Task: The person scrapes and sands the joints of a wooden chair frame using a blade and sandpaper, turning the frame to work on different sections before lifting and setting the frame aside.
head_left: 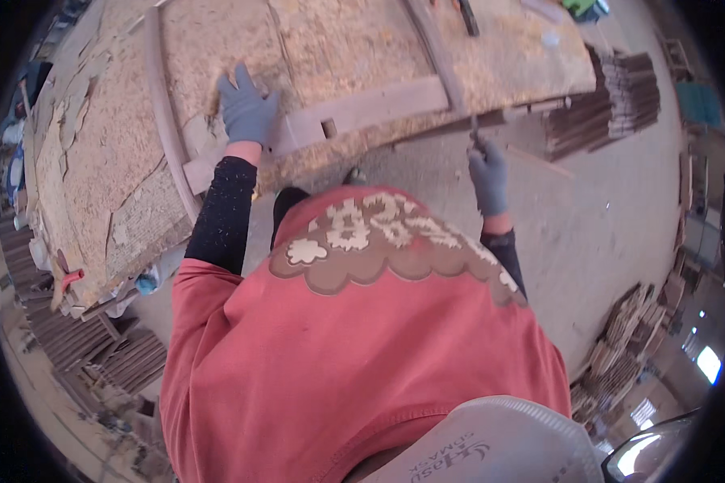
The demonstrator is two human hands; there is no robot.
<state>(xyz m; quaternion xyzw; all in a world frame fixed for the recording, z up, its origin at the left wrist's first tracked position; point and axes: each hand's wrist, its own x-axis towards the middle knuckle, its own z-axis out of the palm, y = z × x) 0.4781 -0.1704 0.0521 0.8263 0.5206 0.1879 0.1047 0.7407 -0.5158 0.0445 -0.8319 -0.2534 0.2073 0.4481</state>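
— What was the left hand (246, 109) doing?

— It wore a grey glove and lay flat on the desk (105, 161), fingers spread, released rather than gripping. The palm pressed on the near end of a wooden plank (362, 111), where the sawdust was thick.

— Which way did that plank run?

— Its long axis ran across the view from the left hand toward the right, rising slightly at the far end. There it met a long rail (435, 48) that pointed away up the desk. A small dark slot was cut into the plank just beside the hand.

— And the right hand (489, 173)?

— Also gloved in grey, and clenched around a thin tool (474, 133). The tool stood nearly upright, its tip pointing up toward the desk's near edge. It was too small to say what kind it was, maybe a chisel.

— Anything else around?

— A curved wooden strip (159, 105) lay left of the plank, running away along the desk. Stacks of dark slats (612, 101) stood on the floor (604, 233) to the right, well apart from both hands.
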